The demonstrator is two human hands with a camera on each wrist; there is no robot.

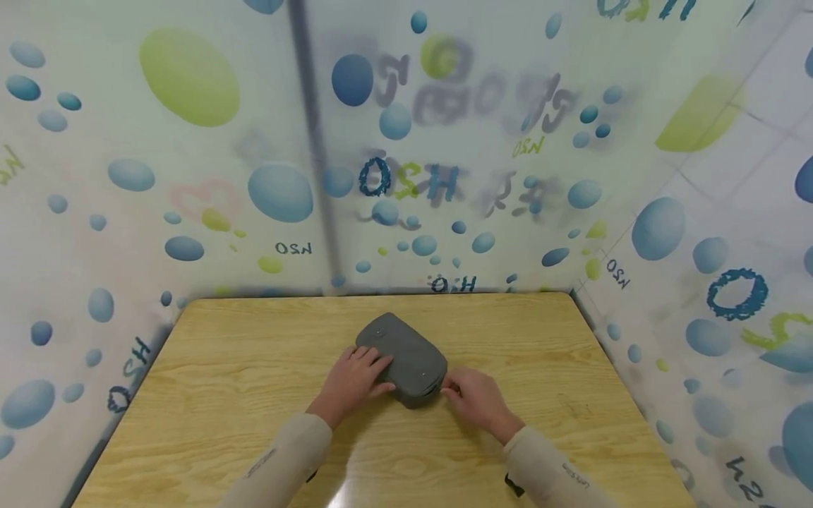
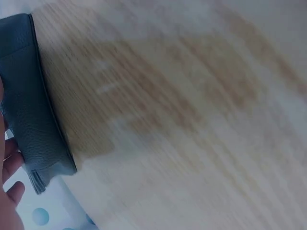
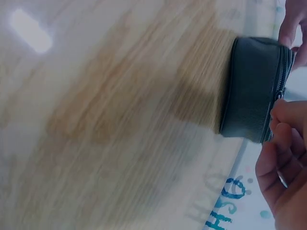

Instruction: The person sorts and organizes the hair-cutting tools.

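A dark grey zippered case point(image 1: 406, 353) with rounded corners lies at a slant on the wooden table. Across its left side rests my left hand point(image 1: 356, 377), fingers spread over the top and the thumb along the near edge. At the case's right end, my right hand point(image 1: 476, 398) pinches the zipper pull between thumb and forefinger. In the right wrist view the zipper point(image 3: 283, 72) runs along the upper edge of the case point(image 3: 252, 88), and the right hand point(image 3: 288, 158) covers part of it. The left wrist view shows the case's side point(image 2: 33, 100) beside the left fingers.
The wooden table point(image 1: 254, 339) has its back edge against a wall sheet point(image 1: 394, 233) printed with blue and green bubbles and lettering. Another such sheet point(image 1: 711, 367) stands along the right side. Light glares off the table's front.
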